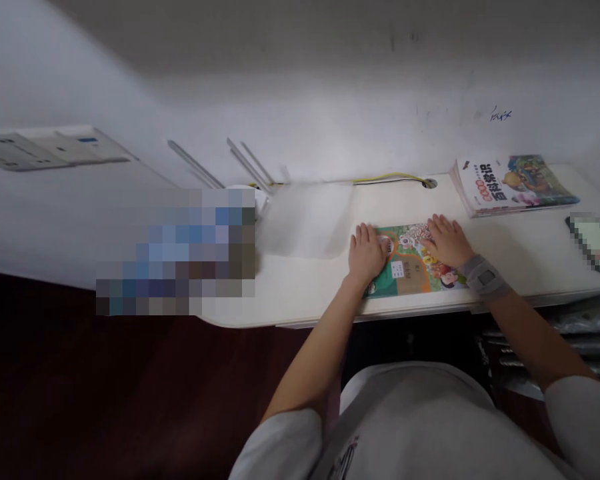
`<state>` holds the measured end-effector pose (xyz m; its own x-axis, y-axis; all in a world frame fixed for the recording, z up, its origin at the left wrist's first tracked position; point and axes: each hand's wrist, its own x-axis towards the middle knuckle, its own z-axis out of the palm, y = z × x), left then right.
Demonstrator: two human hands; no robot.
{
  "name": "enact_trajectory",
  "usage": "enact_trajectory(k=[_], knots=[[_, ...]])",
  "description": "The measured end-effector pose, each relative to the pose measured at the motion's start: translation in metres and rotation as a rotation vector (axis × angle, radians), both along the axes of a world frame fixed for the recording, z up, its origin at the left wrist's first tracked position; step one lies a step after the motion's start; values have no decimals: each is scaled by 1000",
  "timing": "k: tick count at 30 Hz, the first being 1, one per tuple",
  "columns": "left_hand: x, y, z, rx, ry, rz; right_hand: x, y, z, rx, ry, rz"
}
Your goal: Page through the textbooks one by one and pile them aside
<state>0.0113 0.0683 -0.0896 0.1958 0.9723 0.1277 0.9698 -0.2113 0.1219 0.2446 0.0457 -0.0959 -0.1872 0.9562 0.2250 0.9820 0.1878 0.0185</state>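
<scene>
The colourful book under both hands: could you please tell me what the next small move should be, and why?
Probably slide the right hand to the cover's right edge and lift it, while the left hand steadies the left side. The book lies closed on the desk, both palms flat on it, gripping nothing.

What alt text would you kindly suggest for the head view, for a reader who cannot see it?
A person's left hand and right hand lie flat on a colourful illustrated book on a white desk. A second book lies farther right, and a yellow cable runs along the wall.
</scene>
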Motion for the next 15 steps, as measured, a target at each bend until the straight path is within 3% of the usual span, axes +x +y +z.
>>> enact_trajectory(k=[6,15], knots=[[-7,-3,-2,-46,-11,10,18,-7,-9,-22,-4,36],[-17,20,11,-19,-100,200,12,11,21,-43,-65,22]])
